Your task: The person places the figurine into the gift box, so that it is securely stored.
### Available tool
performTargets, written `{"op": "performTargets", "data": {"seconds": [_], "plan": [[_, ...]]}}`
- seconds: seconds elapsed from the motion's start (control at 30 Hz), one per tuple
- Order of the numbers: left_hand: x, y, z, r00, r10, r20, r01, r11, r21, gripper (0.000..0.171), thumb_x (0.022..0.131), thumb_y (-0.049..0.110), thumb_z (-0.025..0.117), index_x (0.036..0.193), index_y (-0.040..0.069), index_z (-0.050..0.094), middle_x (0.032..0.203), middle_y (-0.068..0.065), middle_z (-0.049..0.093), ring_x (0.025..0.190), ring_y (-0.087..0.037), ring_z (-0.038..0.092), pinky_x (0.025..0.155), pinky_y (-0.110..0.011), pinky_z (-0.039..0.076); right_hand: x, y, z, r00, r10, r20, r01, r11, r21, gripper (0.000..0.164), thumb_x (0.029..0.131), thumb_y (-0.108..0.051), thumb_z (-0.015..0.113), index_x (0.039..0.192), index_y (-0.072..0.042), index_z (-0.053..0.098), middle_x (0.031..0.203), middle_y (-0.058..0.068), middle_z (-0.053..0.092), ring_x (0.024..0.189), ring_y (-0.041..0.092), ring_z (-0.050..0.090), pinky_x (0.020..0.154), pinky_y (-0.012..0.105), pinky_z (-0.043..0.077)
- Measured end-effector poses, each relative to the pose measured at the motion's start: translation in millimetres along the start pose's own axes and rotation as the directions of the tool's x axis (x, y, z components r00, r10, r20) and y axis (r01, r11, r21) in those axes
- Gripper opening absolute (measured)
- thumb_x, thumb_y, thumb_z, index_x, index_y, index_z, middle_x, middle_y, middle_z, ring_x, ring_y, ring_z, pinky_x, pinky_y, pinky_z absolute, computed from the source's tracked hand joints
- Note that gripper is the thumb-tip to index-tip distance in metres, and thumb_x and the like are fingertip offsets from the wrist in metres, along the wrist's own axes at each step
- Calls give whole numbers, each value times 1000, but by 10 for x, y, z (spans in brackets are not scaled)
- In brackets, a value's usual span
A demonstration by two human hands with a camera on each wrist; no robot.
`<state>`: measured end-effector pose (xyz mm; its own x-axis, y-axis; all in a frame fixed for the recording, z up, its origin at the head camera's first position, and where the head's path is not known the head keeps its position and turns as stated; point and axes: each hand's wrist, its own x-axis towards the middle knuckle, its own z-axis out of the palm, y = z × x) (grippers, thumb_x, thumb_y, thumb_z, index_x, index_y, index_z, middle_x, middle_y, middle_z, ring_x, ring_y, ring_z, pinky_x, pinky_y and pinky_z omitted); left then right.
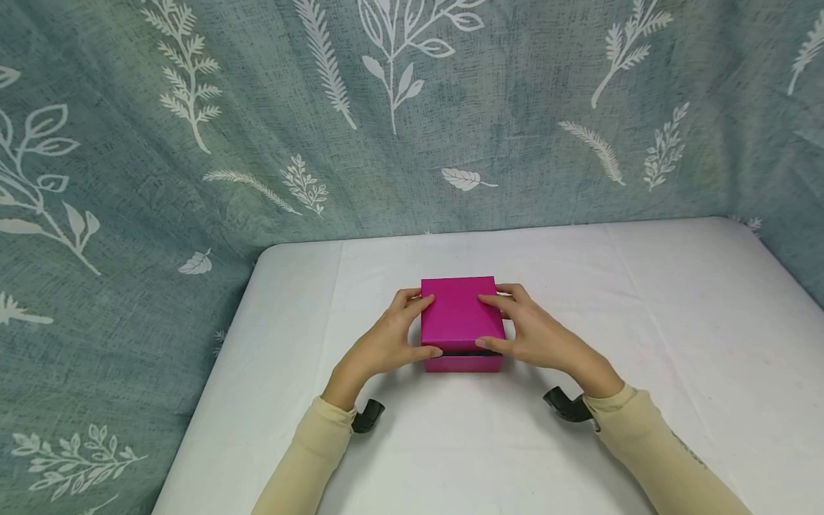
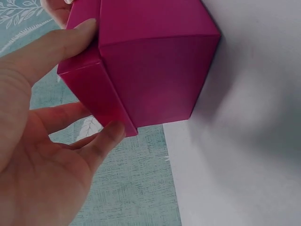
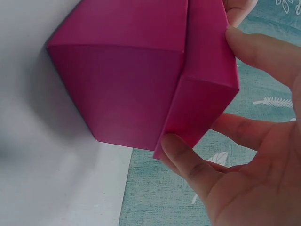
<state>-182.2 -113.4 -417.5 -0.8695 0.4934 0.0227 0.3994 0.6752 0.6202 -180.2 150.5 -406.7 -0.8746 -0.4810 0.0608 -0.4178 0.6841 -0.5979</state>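
A bright pink box (image 1: pixel 463 364) stands on the white-covered table, with a square pink lid (image 1: pixel 458 311) over its top. My left hand (image 1: pixel 386 337) grips the lid at its left side, thumb at the front corner and fingers toward the back. On the opposite side my right hand (image 1: pixel 541 335) holds it the same way, its index finger on the lid's top. Both wrist views show the lid's rim (image 2: pixel 96 96) around the upper part of the box wall (image 3: pixel 122 89). The inside of the box is hidden.
The white tablecloth (image 1: pixel 412 458) spreads out around the box. Behind and to the left hangs a blue-green curtain (image 1: pixel 515 143) with white leaf prints. A black curved piece (image 1: pixel 368 416) sticks out at the left wrist, another (image 1: pixel 568 406) at the right.
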Motion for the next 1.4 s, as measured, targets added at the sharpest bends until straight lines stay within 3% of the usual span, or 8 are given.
{"op": "performTargets", "data": {"seconds": [0.47,1.4], "plan": [[-48,90,-36,997,-42,64,39,998,40,85,82,32,80,151,7,36,150,-9,33,134,-24,45,105,-38,46,-45,-49,-25,998,30,63,-29,999,-27,76,84,-34,77,143,1,46,145,24,36,116,35,58,95,51,50],[-49,110,10,997,-33,66,29,998,64,86,81,27,81,151,7,35,149,-12,32,130,-25,48,104,-36,47,-48,-45,-1,997,16,71,-13,999,-38,73,83,-32,78,142,0,48,143,23,37,114,34,59,93,49,52]]}}
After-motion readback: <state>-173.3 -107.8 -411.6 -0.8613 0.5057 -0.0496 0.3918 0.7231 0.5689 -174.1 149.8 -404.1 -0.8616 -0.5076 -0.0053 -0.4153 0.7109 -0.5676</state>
